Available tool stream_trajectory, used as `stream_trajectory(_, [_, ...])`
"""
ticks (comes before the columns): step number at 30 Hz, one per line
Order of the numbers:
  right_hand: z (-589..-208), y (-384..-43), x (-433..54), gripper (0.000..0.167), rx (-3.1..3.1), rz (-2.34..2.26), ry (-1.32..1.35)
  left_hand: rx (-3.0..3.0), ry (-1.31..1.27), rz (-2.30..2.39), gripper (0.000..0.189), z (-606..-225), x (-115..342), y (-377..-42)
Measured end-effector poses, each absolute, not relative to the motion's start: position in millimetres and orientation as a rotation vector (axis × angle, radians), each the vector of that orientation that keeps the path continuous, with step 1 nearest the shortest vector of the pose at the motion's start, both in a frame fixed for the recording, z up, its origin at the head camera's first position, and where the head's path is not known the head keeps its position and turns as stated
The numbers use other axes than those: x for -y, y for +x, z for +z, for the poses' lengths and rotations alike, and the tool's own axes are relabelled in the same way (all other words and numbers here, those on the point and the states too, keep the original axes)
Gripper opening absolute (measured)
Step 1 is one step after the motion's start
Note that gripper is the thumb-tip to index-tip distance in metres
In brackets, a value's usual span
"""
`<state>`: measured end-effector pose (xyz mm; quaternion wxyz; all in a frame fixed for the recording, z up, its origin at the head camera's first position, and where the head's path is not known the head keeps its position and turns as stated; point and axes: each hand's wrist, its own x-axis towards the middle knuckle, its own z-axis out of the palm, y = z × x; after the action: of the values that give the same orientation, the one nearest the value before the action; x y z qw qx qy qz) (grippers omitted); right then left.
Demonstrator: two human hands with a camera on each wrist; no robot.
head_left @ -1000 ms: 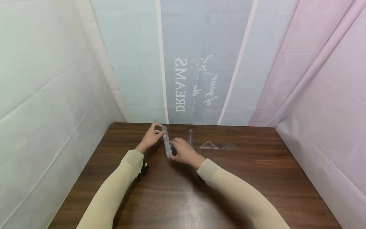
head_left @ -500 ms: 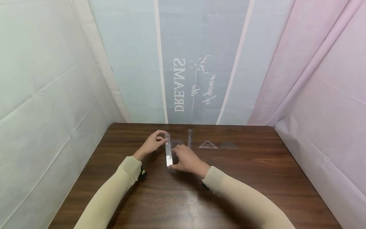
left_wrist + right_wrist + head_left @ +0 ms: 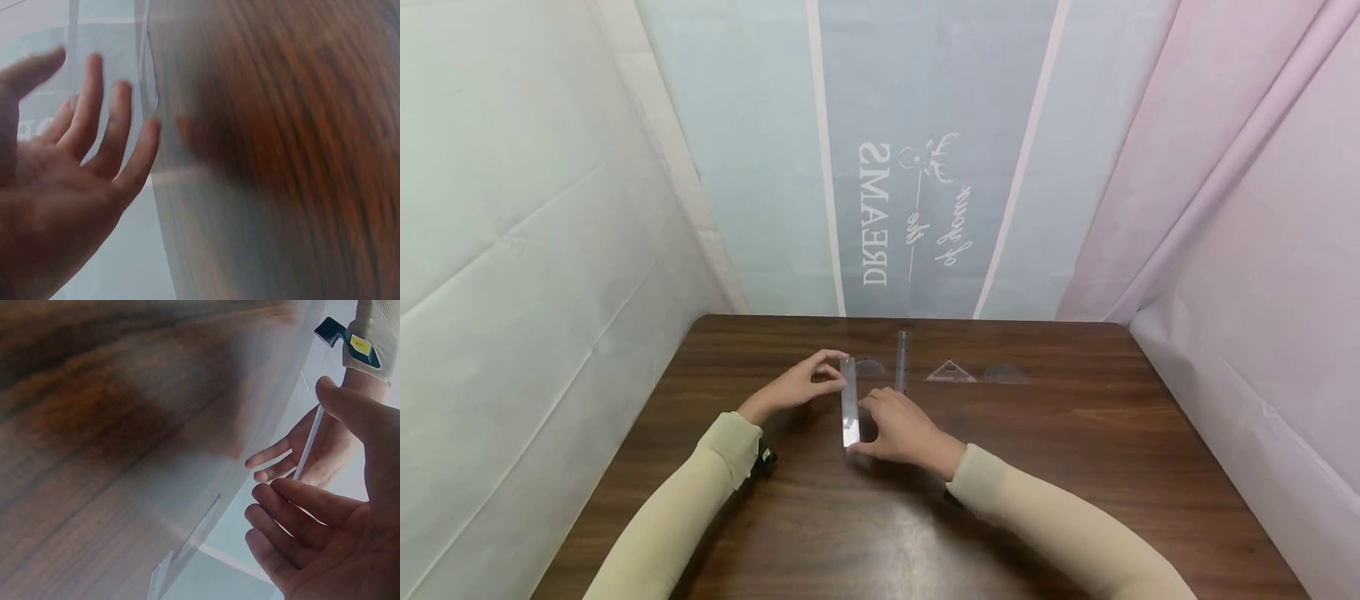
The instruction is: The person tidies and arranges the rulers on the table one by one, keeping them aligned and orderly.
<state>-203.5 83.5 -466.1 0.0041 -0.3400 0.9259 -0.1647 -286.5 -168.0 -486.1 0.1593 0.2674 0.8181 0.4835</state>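
A clear flat ruler (image 3: 849, 408) points lengthwise away from me, with a bright glare near its close end. My left hand (image 3: 797, 385) holds its far part between thumb and fingers. At the near end, my right hand (image 3: 906, 429) has its thumb on the ruler, its fingers bent along the right edge. Seen edge-on in the right wrist view, the ruler (image 3: 309, 442) runs from the right thumb to the index fingertip, with the left hand (image 3: 325, 450) behind it. A clear protractor (image 3: 870, 367) lies just beyond the held ruler, partly hidden by it.
On the brown wooden table (image 3: 880, 533), a second clear ruler (image 3: 903, 358) lies beyond the right hand. Farther right are a clear triangle set square (image 3: 951, 377) and another protractor (image 3: 1004, 374). A printed cloth (image 3: 917, 250) hangs at the back edge.
Both hands have brought the ruler toward me and slightly right, turning it straighter. The protractor behind it has come into view. The other tools stay put.
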Motion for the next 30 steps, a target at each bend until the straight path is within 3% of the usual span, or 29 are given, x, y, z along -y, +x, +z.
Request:
stream_trajectory(7, [-466, -200, -91, 0.067, -2.918, -0.539, -1.098, -2.29, 0.883, 1.368, 0.067, -486, 170, -289])
stream_trajectory(14, [-470, -185, -86, 0.06, -2.907, -0.558, -1.117, -2.352, 0.862, 1.304, 0.066, -492, 177, -277])
stream_trajectory(30, [-468, -165, -74, 0.063, -2.768, -0.542, -1.05, -2.439, 0.869, 1.133, 0.06, -494, 194, -263])
